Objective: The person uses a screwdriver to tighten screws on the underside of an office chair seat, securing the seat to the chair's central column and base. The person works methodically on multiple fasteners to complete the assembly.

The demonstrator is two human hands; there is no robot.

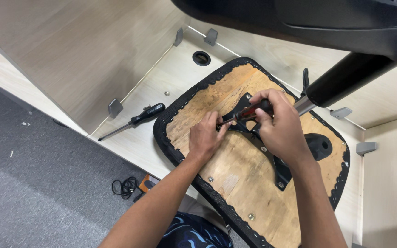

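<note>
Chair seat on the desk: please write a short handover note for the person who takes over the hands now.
Left hand: rests on the upturned chair seat, fingers steadying the screwdriver tip at the black metal plate.
Right hand: gripping the red and black screwdriver, driving at the plate's upper left corner.
Second screwdriver lies on the wooden desk, left of the seat.
Done: a screw shows at the plate's lower end.
Left: the corner under the tool; the other corners are hidden, check them.
</note>
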